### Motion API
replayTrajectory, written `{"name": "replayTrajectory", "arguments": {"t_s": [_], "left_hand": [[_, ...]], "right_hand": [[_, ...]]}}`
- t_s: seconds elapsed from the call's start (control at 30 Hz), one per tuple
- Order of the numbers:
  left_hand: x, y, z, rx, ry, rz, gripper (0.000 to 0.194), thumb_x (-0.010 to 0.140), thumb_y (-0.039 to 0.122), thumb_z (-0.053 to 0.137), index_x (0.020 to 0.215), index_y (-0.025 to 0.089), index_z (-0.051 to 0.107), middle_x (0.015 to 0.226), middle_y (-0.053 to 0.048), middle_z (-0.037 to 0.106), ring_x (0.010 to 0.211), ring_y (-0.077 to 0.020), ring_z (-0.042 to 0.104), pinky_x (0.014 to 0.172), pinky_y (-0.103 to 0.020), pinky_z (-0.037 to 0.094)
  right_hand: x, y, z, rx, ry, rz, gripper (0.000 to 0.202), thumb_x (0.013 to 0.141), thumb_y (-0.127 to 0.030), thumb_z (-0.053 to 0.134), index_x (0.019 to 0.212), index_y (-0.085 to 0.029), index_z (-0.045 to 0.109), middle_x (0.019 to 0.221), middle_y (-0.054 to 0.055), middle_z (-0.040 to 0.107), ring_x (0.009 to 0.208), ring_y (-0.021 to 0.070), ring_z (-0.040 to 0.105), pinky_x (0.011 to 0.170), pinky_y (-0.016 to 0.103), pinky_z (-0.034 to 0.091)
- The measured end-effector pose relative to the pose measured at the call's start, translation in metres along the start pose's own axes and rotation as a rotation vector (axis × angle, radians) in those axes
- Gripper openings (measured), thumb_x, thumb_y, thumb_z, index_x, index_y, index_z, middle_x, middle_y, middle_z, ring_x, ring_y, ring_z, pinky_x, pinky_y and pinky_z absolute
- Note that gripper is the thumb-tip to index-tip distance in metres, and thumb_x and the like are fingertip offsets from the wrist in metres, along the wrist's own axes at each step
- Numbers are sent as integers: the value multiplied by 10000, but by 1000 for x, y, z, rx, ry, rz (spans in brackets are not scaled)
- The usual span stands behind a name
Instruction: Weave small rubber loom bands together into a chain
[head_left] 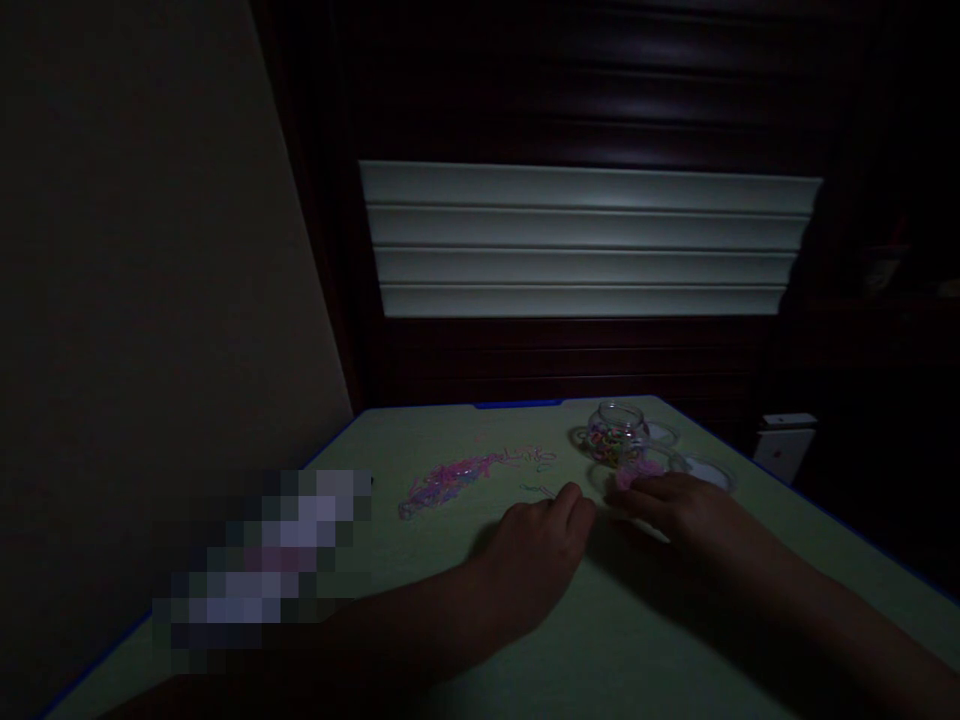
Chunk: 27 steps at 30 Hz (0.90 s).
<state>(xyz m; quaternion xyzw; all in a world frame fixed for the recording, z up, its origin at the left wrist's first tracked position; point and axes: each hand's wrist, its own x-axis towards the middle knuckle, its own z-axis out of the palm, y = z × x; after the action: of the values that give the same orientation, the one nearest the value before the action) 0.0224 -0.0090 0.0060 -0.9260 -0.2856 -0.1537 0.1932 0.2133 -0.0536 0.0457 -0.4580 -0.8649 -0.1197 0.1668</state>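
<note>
My left hand (544,540) is over the middle of the table with its fingers pressed together. Whatever is in its pinch is hidden or too small to name; thin strands (534,488) lie just past its fingertips. To its right, my right hand (679,505) reaches forward with fingers stretched and the thumb apart, at the near side of a pink heap of small bands (637,472) that seems to sit in a clear container. Behind it stands a clear round jar (619,415) with many-coloured bands inside. Left of these lies a long pile of pink and purple bands (450,482).
Clear round lids or dishes (709,472) lie right of the jar. The pale green table (675,640) has a blue edge. A blurred-out flat object (277,545) is on the left, near the wall (150,250). A white box (784,450) stands beyond the right edge.
</note>
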Motion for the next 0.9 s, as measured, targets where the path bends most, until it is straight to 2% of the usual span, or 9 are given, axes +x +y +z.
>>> {"name": "replayTrajectory", "arguments": {"t_s": [0.1, 0.37, 0.6, 0.9], "left_hand": [[0, 1, -1, -2, 8, 25, 119, 893, 125, 320, 957, 166, 411, 884, -39, 512, 667, -150, 550, 489, -269, 412], [1, 0, -5, -7, 12, 71, 128, 832, 87, 392, 937, 157, 406, 863, -36, 517, 660, -154, 547, 477, -271, 401], [0, 0, -6, 5, 15, 86, 141, 818, 85, 404, 939, 158, 406, 864, -37, 519, 650, -157, 543, 481, -273, 407], [1, 0, -8, 6, 33, 111, 138, 807, 79, 401, 918, 160, 405, 859, -32, 514, 655, -155, 536, 479, -278, 397]], "right_hand": [[0, -2, -2, 25, -40, -15, 127, 849, -184, 467, 824, -185, 591, 798, 50, 624, 722, 159, 572, 636, 268, 385], [0, -2, -1, 24, -24, -48, 176, 875, -180, 436, 797, -177, 595, 756, 49, 604, 690, 149, 544, 621, 266, 353], [-2, 1, 0, 8, -35, -63, 151, 843, -118, 472, 820, -178, 609, 721, 26, 578, 656, 133, 502, 588, 255, 309], [-2, -2, 1, 48, -31, -55, 150, 841, -129, 469, 775, -168, 597, 724, 31, 565, 662, 127, 488, 596, 252, 302]]}}
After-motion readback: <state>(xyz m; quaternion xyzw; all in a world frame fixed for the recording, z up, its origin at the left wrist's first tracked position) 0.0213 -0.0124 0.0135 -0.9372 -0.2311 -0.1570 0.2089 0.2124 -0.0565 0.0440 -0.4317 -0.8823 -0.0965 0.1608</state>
